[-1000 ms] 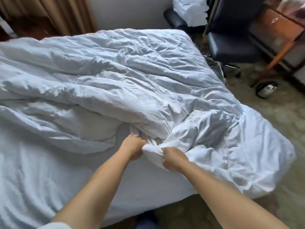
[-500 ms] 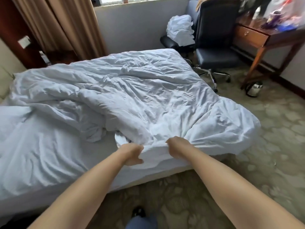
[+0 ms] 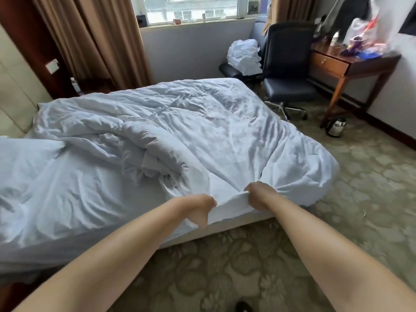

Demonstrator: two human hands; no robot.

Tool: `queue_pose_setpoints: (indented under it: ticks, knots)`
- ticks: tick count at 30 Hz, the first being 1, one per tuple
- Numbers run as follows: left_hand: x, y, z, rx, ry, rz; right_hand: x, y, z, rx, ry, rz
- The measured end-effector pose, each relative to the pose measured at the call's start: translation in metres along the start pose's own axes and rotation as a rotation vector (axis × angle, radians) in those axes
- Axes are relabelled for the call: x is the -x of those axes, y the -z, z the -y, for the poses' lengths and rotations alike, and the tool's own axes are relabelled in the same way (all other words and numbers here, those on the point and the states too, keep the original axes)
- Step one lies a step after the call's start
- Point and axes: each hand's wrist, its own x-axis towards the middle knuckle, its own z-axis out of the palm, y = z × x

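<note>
both hands low centre of frame, left hand point(image 3: 199, 209) and right hand point(image 3: 260, 195) pinching duvet point(image 3: 202, 136) edge bunched between them, rest sprawled up-frame over bed point(image 3: 56, 199)

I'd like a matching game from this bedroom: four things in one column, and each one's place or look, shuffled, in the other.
Things:
1. duvet
2. kettle
3. white bundle
4. office chair

Place or look:
A. silver, on the carpet
B. gripped by the left hand and right hand
C. piled on a dark stool
D. black, on wheels

Pairs: 1-B, 2-A, 3-C, 4-D
</note>
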Motion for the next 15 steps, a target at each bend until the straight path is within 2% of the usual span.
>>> queue_pose_setpoints:
  ticks: [4,7,11,15]
  knots:
    - [0.010,-0.043,0.027,0.249,0.017,0.137,0.018,-0.033,0.021,0.193,-0.021,0.165]
    - [0.020,-0.062,0.062,0.180,0.093,0.055,0.031,-0.050,0.039,0.253,-0.063,0.289]
    - [0.031,-0.083,0.117,0.169,0.241,-0.059,0.023,-0.056,0.088,0.254,0.032,0.215]
    - [0.035,-0.096,0.159,0.141,0.295,-0.058,-0.002,-0.066,0.146,0.232,0.171,0.203]
